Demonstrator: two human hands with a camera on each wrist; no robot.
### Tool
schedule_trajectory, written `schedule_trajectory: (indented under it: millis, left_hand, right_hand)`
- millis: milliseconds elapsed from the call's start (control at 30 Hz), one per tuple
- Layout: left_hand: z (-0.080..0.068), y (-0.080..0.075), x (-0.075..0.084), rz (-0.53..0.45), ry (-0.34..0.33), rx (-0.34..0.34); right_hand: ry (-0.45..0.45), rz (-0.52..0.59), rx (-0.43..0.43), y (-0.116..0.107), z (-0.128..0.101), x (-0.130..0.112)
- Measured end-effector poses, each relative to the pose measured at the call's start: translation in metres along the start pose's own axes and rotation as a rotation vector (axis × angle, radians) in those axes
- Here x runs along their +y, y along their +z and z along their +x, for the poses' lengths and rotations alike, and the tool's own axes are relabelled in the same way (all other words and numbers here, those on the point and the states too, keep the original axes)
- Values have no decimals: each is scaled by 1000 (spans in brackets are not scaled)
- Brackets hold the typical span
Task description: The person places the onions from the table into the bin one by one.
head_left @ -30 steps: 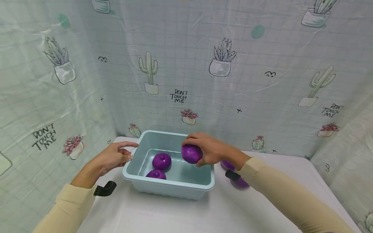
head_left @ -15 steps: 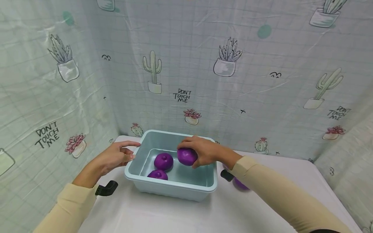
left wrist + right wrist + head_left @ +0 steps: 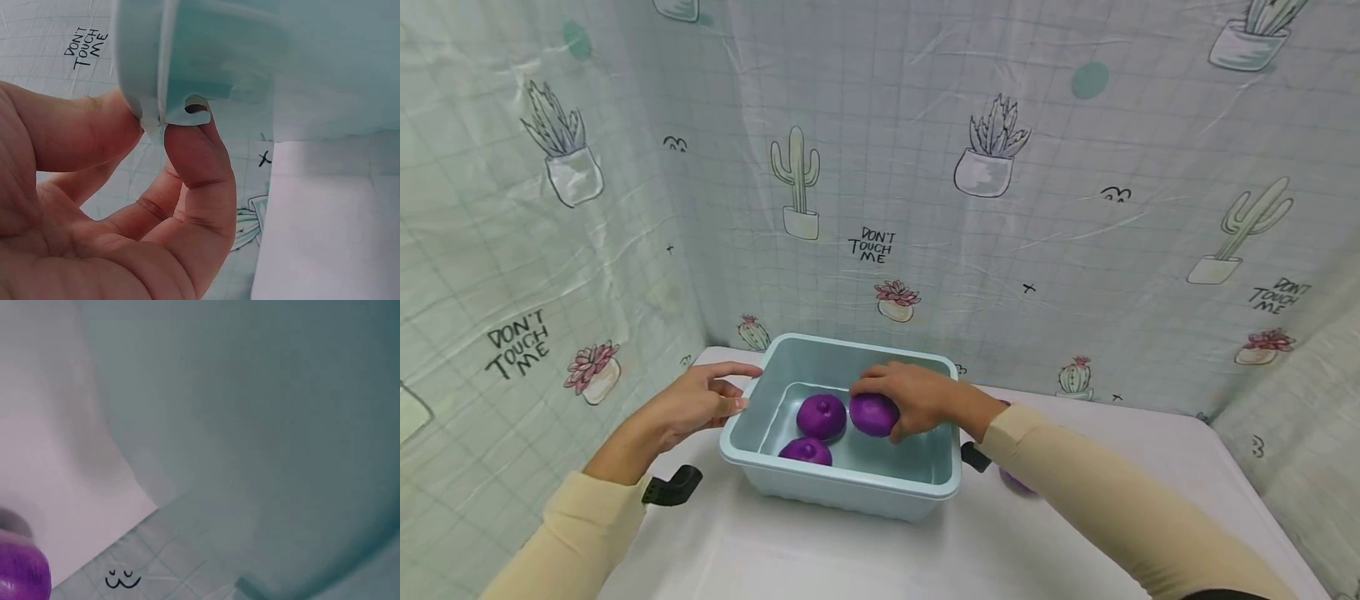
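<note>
A light blue plastic bin (image 3: 842,477) stands on the table. My left hand (image 3: 696,404) pinches its left rim between thumb and fingers; the left wrist view shows the fingertips (image 3: 194,153) under the lip. Inside the bin, my right hand (image 3: 913,396) grips a glossy purple onion-like thing (image 3: 874,417), low over the floor. Whether it touches the floor, I cannot tell. Close on its left lies another purple onion-like thing (image 3: 822,417) with a small nub, and a third (image 3: 806,451) sits by the front wall. My right hand is out of sight in the right wrist view.
On the white table (image 3: 760,550), right of the bin, a purple onion-like thing (image 3: 1017,482) is partly hidden by my right sleeve. One also shows at the corner of the right wrist view (image 3: 22,572). A cactus-print curtain (image 3: 880,167) encloses the back and sides.
My right hand has moved left and down into the bin with the purple onion-like thing, bringing it beside the one on the left. My left hand has stayed on the rim.
</note>
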State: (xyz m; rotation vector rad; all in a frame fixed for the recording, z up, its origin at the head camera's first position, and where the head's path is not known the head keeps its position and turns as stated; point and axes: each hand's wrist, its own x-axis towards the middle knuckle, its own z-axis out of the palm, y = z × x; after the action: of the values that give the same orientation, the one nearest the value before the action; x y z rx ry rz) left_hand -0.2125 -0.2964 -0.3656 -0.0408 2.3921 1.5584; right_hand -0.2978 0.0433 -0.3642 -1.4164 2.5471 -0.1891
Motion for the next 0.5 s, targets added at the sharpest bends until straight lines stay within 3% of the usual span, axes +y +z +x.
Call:
schedule_trajectory:
  millis: [500]
  left_hand:
    - [3,0,0,16,-12,10]
  right_hand:
    - [57,-64,-95,17,13,-2]
